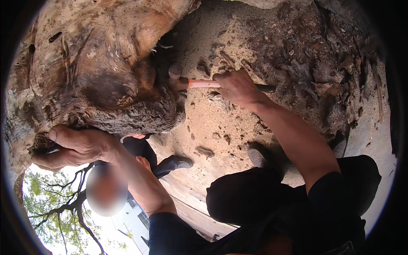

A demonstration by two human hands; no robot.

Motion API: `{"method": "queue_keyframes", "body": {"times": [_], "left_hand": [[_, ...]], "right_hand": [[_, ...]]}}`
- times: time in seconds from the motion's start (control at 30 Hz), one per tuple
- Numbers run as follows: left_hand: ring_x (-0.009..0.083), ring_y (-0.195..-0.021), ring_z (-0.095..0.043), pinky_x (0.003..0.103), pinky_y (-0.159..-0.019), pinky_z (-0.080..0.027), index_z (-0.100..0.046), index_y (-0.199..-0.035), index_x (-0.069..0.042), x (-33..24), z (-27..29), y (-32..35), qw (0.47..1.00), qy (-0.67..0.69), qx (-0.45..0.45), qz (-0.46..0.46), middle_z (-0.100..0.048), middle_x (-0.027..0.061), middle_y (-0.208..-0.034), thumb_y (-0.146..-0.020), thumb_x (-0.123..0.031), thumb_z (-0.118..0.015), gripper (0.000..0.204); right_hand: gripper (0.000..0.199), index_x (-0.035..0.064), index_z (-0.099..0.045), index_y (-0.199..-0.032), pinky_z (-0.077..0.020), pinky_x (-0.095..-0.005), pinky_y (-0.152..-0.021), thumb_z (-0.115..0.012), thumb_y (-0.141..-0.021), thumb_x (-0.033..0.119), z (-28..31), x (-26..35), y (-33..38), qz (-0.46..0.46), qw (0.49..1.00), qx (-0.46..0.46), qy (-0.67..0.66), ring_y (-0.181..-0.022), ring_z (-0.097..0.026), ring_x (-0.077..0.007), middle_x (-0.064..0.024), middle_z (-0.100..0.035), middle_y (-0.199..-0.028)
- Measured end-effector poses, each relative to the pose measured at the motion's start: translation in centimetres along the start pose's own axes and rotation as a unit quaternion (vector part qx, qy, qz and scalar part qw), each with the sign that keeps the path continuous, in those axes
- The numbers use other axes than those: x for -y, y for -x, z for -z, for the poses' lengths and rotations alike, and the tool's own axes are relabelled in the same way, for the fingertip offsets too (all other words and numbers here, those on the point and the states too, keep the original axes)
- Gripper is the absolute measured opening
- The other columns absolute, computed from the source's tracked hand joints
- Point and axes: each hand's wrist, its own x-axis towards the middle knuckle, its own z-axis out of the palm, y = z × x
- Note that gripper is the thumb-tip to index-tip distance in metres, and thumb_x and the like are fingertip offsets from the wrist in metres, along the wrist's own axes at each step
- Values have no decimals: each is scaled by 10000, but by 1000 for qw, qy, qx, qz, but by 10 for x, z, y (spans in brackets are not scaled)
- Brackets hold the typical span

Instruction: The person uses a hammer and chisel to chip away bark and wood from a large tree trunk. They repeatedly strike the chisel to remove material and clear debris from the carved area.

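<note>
A large piece of gnarled wood [114, 46], brown and hollowed, fills the upper left. My right hand [240, 88] is closed round the handle of a hammer [204, 83]. The handle is pale orange-pink with a dark end. The hammer's head lies in shadow beside the wood's right edge; whether it touches the wood I cannot tell. At the lower left, my left hand [83, 148] rests against the wood's underside, thumb and fingers apart round a dark hollow. Its fingertips press along the wood's edge, and no tool shows in it.
Sawdust-covered ground [212, 127] carries scattered chips. Dark bark debris [306, 68] is heaped at the upper right. Another person [142, 148] in dark clothing is close beyond my left forearm, partly hidden. A tree [72, 204] and a pale building [131, 223] show at the lower left.
</note>
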Motion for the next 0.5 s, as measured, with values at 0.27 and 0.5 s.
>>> {"method": "queue_keyframes", "body": {"times": [0.27,0.5], "left_hand": [[285,-1034,-507,459,-799,-489,-322,-1536,23,-16,-10,1,1000,3,2,-1,-352,206,-1329,-958,-370,-624,762],[263,-1017,-474,474,-805,-471,-291,-1552,32,-4,-5,-2,999,-32,7,-26,-285,212,-1420,-963,-244,-592,717]], "right_hand": [[106,11,-711,-947,-539,-300,-539,-781,-911,81,-51,39,-12,60,724,-256,-638,-661,-666,-87,-81,-704,-739],[125,-13,-706,-1039,-422,-261,-630,-727,-980,94,-32,50,11,0,810,-136,-571,-705,-510,-44,51,-552,-733]]}}
